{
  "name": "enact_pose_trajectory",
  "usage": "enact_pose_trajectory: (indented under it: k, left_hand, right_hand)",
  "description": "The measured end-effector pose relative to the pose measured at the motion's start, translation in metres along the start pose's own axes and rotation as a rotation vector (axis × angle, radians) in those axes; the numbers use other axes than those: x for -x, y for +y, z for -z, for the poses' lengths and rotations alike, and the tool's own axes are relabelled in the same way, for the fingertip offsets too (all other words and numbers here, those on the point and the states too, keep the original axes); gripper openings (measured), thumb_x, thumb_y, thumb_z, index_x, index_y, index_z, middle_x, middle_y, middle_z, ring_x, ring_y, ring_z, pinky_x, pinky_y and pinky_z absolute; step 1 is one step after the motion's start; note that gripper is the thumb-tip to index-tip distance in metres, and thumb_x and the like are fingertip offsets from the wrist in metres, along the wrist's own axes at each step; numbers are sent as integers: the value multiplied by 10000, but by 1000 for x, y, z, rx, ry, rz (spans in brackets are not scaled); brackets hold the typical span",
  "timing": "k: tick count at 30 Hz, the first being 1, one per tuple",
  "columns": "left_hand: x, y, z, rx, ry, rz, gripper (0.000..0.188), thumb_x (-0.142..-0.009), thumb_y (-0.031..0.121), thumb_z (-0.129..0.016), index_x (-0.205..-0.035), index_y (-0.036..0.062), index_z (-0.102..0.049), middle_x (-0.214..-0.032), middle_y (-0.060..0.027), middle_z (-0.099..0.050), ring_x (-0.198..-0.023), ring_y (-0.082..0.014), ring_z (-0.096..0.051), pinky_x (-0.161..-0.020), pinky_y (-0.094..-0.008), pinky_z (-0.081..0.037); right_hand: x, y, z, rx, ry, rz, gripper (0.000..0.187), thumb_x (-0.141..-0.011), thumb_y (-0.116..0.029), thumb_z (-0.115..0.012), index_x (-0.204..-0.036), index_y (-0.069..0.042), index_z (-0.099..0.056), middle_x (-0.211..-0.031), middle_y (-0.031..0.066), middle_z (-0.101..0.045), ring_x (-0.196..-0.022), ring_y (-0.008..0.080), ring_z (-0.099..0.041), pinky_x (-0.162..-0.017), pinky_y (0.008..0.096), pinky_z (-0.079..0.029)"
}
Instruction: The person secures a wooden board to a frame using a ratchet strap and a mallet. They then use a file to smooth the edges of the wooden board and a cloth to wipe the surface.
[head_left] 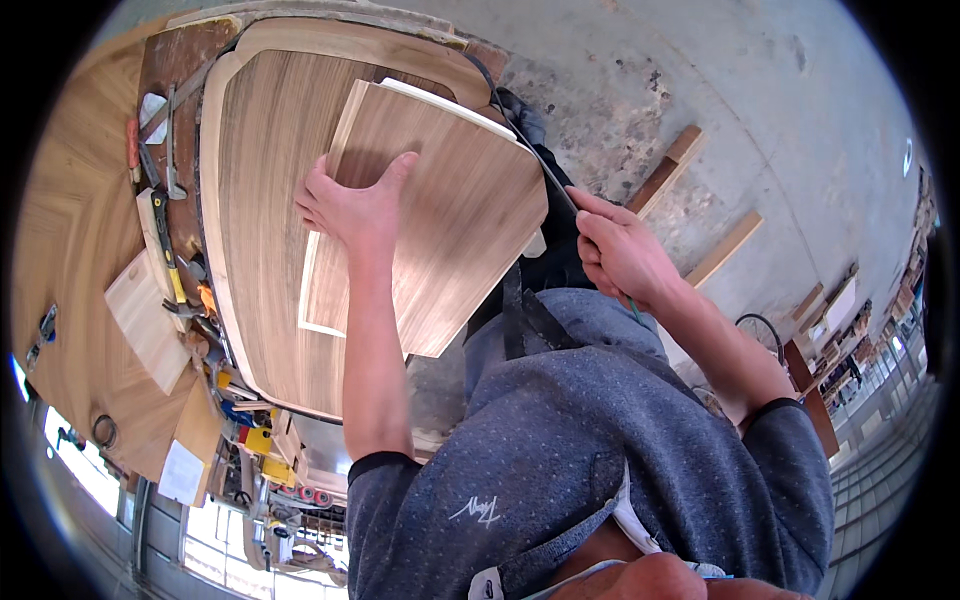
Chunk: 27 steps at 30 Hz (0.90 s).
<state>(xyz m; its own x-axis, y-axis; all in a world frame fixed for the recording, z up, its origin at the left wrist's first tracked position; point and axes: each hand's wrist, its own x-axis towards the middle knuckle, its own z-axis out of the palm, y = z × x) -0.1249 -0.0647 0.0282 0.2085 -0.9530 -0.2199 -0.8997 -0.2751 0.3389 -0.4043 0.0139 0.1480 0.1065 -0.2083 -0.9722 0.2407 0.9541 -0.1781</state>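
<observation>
A wood-veneered panel (pixel 460 220) with a curved right end and pale edge strips lies tilted over a larger framed wooden panel (pixel 270 150). My left hand (pixel 352 205) grips its left side, the thumb spread on the face and the fingers bent over the edge. Closed round a long, thin, dark file (pixel 553 178), my right hand (pixel 625 248) is just off the panel's right end. The file runs along the upper right corner, touching or very near the edge. A bit of green shows below my right fist, probably the handle's end.
On the bench at left lie a hammer (pixel 163 235) with a black and yellow handle, clamps (pixel 172 150) and a pale board (pixel 147 322). Lengths of timber (pixel 725 248) rest on the concrete floor (pixel 780 130) at right. Below the larger panel are several more tools.
</observation>
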Motion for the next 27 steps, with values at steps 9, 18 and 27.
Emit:
enact_pose_trajectory:
  k: [9,18,27]
  left_hand:
    - [-8,25,-28,-74,-4,-284,1116,-772,692,-798,-1563,40,-358,-1548,-282,-323,-1456,-456,-276,-1197,-642,-151]
    - [13,27,-52,-178,134,-534,1031,-822,841,-601,-1632,258,-345,-1657,-239,-228,-1526,-501,-190,-1159,-737,-148]
    - [10,27,-52,-111,188,-548,996,-795,838,-635,-1588,273,-425,-1634,-223,-284,-1486,-494,-277,-1142,-727,-206]
  right_hand:
    - [-2,-14,10,-71,44,-55,545,-1079,-166,-400,-1621,-120,-375,-682,-53,-412,-466,52,-358,-392,244,-311]
    - [10,-15,2,44,111,-54,547,-1069,-171,-421,-1614,-128,-395,-652,-66,-410,-461,47,-349,-392,246,-311]
    - [-7,-24,-3,212,133,-3,545,-1061,-163,-433,-1600,-84,-414,-652,-82,-392,-486,40,-343,-417,243,-305]
